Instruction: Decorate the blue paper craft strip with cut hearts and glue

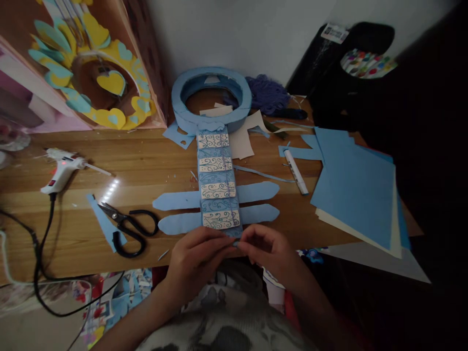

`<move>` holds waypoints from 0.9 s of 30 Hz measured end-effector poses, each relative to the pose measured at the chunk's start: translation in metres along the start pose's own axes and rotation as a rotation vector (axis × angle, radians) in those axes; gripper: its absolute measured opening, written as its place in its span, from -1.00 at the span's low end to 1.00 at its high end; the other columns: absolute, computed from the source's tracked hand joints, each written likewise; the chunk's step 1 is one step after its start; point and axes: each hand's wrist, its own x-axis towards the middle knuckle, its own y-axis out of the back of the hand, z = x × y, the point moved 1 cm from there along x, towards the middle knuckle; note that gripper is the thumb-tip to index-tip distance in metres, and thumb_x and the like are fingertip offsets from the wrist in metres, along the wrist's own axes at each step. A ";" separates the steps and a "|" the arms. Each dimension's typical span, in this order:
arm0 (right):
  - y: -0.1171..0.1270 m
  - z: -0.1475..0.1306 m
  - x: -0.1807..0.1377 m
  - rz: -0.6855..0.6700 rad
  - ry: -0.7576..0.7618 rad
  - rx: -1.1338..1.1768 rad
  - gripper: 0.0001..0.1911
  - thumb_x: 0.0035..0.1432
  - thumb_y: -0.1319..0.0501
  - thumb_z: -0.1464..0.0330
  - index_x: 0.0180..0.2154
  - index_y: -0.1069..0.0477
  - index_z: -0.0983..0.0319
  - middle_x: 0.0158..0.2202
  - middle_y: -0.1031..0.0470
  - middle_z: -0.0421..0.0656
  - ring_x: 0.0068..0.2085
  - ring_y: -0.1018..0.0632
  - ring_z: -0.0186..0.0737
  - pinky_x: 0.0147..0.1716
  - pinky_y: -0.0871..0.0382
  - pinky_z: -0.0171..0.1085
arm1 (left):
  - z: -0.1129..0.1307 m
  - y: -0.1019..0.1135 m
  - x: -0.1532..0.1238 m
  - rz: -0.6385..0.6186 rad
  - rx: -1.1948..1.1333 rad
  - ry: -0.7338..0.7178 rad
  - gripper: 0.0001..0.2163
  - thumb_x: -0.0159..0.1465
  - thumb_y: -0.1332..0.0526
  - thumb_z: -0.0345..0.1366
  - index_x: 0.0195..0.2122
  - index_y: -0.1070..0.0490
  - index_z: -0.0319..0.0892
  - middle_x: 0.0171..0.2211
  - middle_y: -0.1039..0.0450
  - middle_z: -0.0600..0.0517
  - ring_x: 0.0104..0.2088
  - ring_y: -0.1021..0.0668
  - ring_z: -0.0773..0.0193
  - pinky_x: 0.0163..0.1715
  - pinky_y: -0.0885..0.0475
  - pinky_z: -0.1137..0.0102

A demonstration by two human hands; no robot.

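Observation:
A blue paper craft lies on the wooden table, with a thick blue ring (211,119) at its far end. From the ring a patterned blue strip (218,204) with cream bands and dark swirls runs toward me. Two pairs of pointed blue paper tabs (179,223) stick out at its sides. At the strip's near end, my left hand (197,256) and my right hand (270,246) meet fingertip to fingertip. Both are closed in a pinch around a small bluish piece (236,242), mostly hidden by fingers. Whether it joins the strip, I cannot tell.
To the left are black-handled scissors (129,248) and a white glue gun (60,170) with a lit red light and black cord. A marker (296,173) and stacked blue sheets (356,180) lie to the right. Purple yarn (268,95) sits behind.

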 end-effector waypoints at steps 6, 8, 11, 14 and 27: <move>0.000 0.002 0.000 0.008 -0.018 0.012 -0.74 0.10 -0.25 0.17 -0.40 -0.36 0.24 -0.56 -0.32 -0.30 -0.58 -0.34 -0.45 -0.60 -0.20 -0.43 | 0.004 0.001 0.003 -0.005 -0.088 0.085 -0.85 0.15 -0.27 -0.47 -0.29 -0.56 -0.13 -0.38 -0.55 -0.01 -0.39 -0.57 0.33 -0.37 -0.46 0.50; -0.001 0.001 -0.002 0.019 0.003 -0.020 -0.76 0.10 -0.25 0.19 -0.40 -0.37 0.23 -0.54 -0.34 -0.29 -0.56 -0.36 -0.43 -0.59 -0.22 -0.43 | 0.005 -0.001 0.006 -0.031 -0.181 0.208 -0.92 0.15 -0.27 -0.45 -0.37 -0.55 -0.16 -0.43 -0.53 0.00 -0.43 -0.55 0.34 -0.43 -0.43 0.51; -0.004 0.000 -0.005 0.116 0.113 -0.110 -0.83 0.10 -0.25 0.25 -0.40 -0.39 0.22 -0.48 -0.40 -0.25 -0.49 -0.42 -0.38 -0.53 -0.30 -0.41 | 0.006 -0.003 0.011 -0.046 -0.293 0.426 -0.93 0.14 -0.28 -0.38 -0.49 -0.49 -0.20 -0.52 -0.47 0.02 -0.51 -0.47 0.36 -0.53 -0.34 0.52; -0.007 -0.001 -0.008 0.307 0.367 -0.270 -0.89 0.10 -0.27 0.31 -0.31 -0.42 0.18 -0.39 -0.45 -0.19 -0.38 -0.50 -0.29 -0.43 -0.41 -0.34 | 0.007 -0.005 0.014 -0.009 -0.398 0.580 -0.86 0.11 -0.30 -0.30 -0.54 -0.46 -0.22 -0.56 -0.41 0.04 -0.53 -0.41 0.37 -0.56 -0.28 0.51; -0.011 -0.004 -0.009 0.467 0.703 -0.507 -0.87 0.11 -0.27 0.45 -0.27 -0.49 0.13 -0.40 -0.54 -0.19 -0.39 -0.53 -0.27 -0.43 -0.43 -0.31 | 0.008 -0.013 0.016 0.016 -0.502 0.685 -0.81 0.10 -0.31 -0.23 -0.56 -0.46 -0.23 -0.57 -0.34 0.06 -0.51 -0.35 0.38 -0.53 -0.22 0.49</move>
